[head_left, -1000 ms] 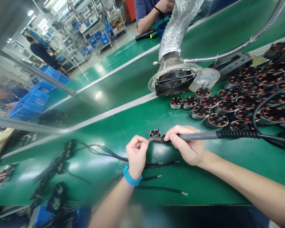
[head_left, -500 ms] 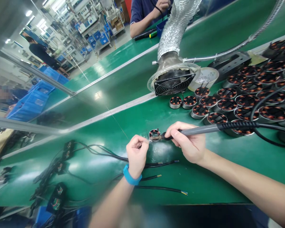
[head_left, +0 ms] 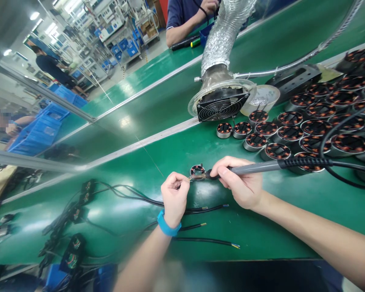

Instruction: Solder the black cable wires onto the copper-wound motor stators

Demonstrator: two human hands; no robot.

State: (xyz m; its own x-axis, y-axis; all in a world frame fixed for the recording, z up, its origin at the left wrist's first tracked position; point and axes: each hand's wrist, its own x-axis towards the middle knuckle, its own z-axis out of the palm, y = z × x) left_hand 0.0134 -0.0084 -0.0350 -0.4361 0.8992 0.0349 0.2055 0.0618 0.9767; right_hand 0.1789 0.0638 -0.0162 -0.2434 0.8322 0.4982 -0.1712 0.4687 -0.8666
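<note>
My right hand [head_left: 241,182] is closed round the grey handle of a soldering iron [head_left: 258,167], which points left. Its tip is at the fingertips of my left hand [head_left: 174,194], in front of a small round motor stator [head_left: 197,170] with copper windings, which rests on the green bench. My left hand wears a blue wristband [head_left: 168,225]. Its thumb and finger pinch a thin wire [head_left: 190,179], of which only a short bright end shows; whether it is solder or a cable strand I cannot tell. Black cables [head_left: 213,241] with stripped coloured ends lie beneath and beside my left hand.
Many stators [head_left: 288,133] crowd the bench at right. Behind stand a fume-extractor fan [head_left: 223,107] on a foil duct [head_left: 220,44] and a white tub [head_left: 263,101]. Cables with dark housings [head_left: 73,253] lie at left. Across the bench a co-worker's arm [head_left: 184,32] shows.
My hands and the soldering iron hold nearly the same place. A pale wisp at the iron's tip has faded, and the wire end shows more clearly. A person at far left has moved a hand.
</note>
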